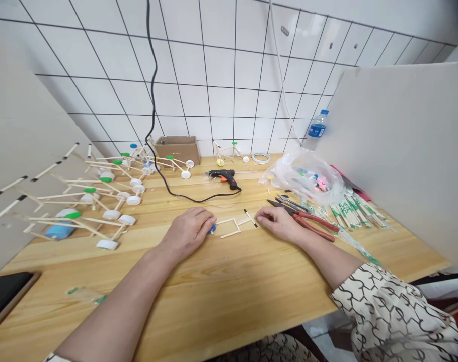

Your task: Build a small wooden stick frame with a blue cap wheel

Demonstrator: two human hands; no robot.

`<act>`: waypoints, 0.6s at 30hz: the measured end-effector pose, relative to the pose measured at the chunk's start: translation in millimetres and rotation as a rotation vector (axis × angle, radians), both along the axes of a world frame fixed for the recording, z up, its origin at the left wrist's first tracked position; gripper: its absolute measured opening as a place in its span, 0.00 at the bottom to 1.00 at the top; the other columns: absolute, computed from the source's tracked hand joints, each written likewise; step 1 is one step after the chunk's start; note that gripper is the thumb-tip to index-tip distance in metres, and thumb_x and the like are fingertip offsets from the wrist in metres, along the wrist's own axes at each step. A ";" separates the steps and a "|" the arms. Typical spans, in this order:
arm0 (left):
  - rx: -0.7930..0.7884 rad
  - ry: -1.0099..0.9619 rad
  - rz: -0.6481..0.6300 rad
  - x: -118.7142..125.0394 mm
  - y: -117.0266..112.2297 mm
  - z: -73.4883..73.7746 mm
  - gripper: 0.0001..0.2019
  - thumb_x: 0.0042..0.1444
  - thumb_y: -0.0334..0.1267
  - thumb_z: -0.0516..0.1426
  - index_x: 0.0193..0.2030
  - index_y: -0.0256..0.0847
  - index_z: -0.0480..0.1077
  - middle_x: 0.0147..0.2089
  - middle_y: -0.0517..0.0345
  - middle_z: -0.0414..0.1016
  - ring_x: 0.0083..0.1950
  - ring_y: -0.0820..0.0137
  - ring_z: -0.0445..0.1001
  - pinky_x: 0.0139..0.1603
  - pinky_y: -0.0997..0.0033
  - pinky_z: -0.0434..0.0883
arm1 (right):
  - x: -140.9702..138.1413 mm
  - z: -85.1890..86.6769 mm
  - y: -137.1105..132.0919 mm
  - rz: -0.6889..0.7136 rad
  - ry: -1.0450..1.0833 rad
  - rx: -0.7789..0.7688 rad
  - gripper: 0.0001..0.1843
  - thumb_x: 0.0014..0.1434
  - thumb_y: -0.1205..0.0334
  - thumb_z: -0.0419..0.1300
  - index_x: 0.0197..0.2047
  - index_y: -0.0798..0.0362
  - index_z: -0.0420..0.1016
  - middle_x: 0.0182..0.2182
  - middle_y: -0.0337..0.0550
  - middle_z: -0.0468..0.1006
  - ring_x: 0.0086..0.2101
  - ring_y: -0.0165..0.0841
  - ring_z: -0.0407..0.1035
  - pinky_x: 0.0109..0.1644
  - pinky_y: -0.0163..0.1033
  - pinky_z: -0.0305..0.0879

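My left hand [190,230] rests knuckles-up on the wooden table [229,296], fingers curled over a small blue cap [213,229] at one end of a little frame of white sticks [234,225]. My right hand [278,221] lies at the frame's other end, fingertips pinched at a stick with a black tip [250,217]. The frame lies flat between the two hands.
A black glue gun [223,176] with its cord lies behind the hands. Red-handled pliers [308,217] and wrapped chopsticks [350,208] lie to the right by a plastic bag [304,176]. Several stick-and-cap models [100,201] fill the left. A cardboard box [177,149] and a water bottle [316,129] stand by the wall.
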State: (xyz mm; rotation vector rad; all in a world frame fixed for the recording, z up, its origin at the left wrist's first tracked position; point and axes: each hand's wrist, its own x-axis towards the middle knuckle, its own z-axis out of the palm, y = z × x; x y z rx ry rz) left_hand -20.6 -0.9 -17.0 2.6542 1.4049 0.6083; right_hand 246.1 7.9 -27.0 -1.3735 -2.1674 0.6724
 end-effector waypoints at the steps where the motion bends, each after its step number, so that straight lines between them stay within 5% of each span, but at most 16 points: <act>1: -0.007 -0.002 0.004 0.2 -0.1 0.7 0.17 0.62 0.41 0.42 0.36 0.40 0.70 0.37 0.54 0.74 0.41 0.66 0.70 0.41 0.67 0.67 | -0.3 0.5 0.1 -0.003 -0.002 0.001 0.11 0.56 0.64 0.51 0.32 0.57 0.74 0.25 0.41 0.73 0.27 0.30 0.64 0.31 0.34 0.58; 18: -0.022 0.013 0.007 0.3 3.4 -10.1 0.17 0.61 0.43 0.43 0.39 0.40 0.71 0.42 0.52 0.74 0.45 0.65 0.70 0.46 0.66 0.66 | 5.1 -9.5 0.1 0.060 -0.016 0.049 0.08 0.55 0.68 0.53 0.33 0.56 0.74 0.27 0.41 0.74 0.27 0.29 0.65 0.31 0.33 0.58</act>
